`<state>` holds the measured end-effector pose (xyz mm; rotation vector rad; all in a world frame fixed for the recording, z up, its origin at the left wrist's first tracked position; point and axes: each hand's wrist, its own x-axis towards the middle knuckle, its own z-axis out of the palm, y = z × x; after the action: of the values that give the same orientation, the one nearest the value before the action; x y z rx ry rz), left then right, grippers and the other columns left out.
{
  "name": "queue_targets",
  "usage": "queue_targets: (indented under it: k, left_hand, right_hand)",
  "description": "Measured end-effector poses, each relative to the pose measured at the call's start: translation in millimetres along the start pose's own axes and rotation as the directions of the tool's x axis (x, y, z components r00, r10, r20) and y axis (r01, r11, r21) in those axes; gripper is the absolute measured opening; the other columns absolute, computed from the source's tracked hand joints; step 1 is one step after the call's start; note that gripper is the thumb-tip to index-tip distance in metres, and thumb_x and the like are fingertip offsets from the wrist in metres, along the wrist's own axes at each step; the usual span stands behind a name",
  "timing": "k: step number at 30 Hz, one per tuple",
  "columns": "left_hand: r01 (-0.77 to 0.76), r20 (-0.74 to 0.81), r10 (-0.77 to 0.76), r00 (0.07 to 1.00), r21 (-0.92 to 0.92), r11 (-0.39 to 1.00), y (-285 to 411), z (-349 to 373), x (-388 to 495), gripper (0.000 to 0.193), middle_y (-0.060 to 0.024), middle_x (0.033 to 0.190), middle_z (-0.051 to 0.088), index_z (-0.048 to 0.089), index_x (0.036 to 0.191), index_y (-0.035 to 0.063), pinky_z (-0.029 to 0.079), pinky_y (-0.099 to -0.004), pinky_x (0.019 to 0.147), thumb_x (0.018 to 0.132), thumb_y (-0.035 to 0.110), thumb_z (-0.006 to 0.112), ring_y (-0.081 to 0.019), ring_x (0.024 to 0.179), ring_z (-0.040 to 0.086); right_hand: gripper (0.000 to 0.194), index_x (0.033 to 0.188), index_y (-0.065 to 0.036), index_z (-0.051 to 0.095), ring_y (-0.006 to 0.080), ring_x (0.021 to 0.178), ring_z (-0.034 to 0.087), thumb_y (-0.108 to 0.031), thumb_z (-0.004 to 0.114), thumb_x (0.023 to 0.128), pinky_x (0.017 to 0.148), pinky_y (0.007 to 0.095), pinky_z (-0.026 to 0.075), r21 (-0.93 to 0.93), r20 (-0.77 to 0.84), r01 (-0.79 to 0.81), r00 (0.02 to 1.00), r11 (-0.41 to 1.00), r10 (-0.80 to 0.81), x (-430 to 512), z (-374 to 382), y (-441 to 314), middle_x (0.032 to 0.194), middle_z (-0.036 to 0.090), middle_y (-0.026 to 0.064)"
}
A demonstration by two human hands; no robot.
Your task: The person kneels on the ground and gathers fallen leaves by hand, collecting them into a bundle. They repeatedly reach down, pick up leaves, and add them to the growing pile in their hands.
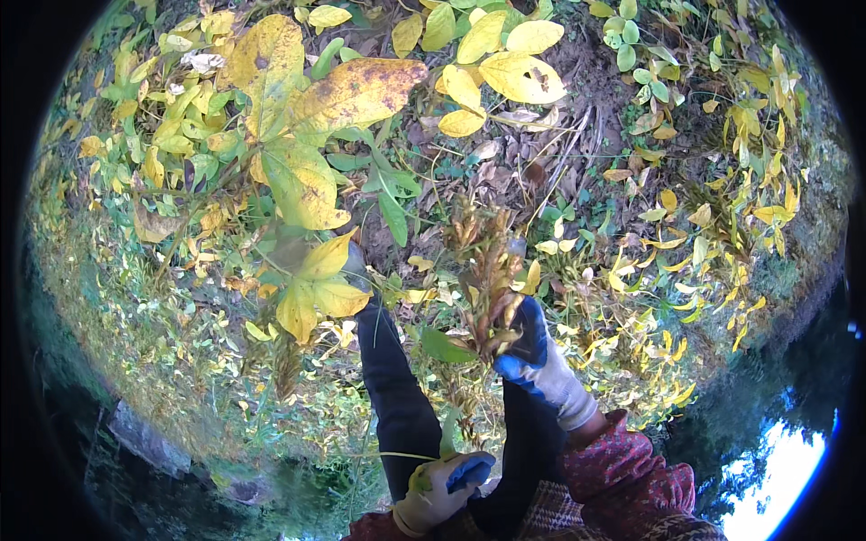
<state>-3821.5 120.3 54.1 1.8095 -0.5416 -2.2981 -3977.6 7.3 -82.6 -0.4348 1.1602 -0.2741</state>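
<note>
My right hand (544,375), in a pale glove with blue-coated palm and fingers, grips the lower end of a bunch of dry brown bean pods (484,277). The bunch stands upright in front of my legs, and a green leaf (445,345) shows beside its base. Close to my lap, my left hand (446,488) wears a matching glove with its fingers curled closed. A thin pale stalk (396,455) runs out to the left from it, and a narrow green leaf (450,431) rises just above. The inside of this hand is hidden.
Large yellow spotted leaves (298,115) on a stem hang near the camera at upper left. Yellowing bean plants (771,169) stand to the right. Dry leaves and bare soil (487,166) lie ahead. My dark-trousered leg (396,385) reaches forward among the plants.
</note>
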Motion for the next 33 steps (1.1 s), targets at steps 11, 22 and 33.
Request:
queue_targets:
  k: [11, 22, 33]
  left_hand:
    - [-0.108, -0.036, 0.589, 0.807, 0.972, 0.207, 64.2, -143.4, 90.9, 0.096, -0.0096, 0.15, 0.025, 0.036, 0.142, 0.0142, 0.023, -0.0543, 0.108, 0.058, 0.047, 0.071, -0.0394, 0.137, 0.017]
    - [0.19, -0.135, -0.145, 0.98, 0.43, 0.883, -81.8, -103.4, 297.3, 0.062, -0.0218, 0.116, 0.057, 0.043, 0.124, 0.0039, 0.046, -0.039, 0.089, 0.076, 0.033, 0.068, -0.0332, 0.106, 0.058]
    - [-0.507, -0.418, 0.475, 0.774, 0.04, 0.861, -103.6, -121.0, 137.1, 0.014, -0.014, 0.075, 0.063, 0.058, 0.092, 0.0008, 0.048, -0.0332, 0.059, 0.08, 0.008, 0.062, -0.0229, 0.062, 0.06]
  right_hand:
    - [0.088, 0.146, -0.01, 0.016, 0.0202, 0.119, 0.044, -0.001, 0.07, 0.078, 0.092, 0.0354, 0.047, 0.203, -0.088, -0.105, 0.988, 0.973, 0.125, 25.4, 32.0, 37.7, 0.142, 0.032, 0.0097]
    - [0.042, 0.13, 0.0, 0.044, 0.0187, 0.101, 0.055, -0.021, 0.052, 0.094, 0.084, 0.0327, 0.048, -0.646, -0.011, -0.15, 0.982, 0.748, 0.187, 124.6, -3.9, 136.9, 0.119, 0.054, 0.0135]
    - [0.054, 0.139, -0.002, 0.035, 0.0163, 0.109, 0.056, -0.016, 0.057, 0.092, 0.095, 0.03, 0.044, 0.126, -0.044, 0.066, 0.997, 0.99, -0.061, 34.4, 73.6, 122.0, 0.125, 0.055, 0.0075]
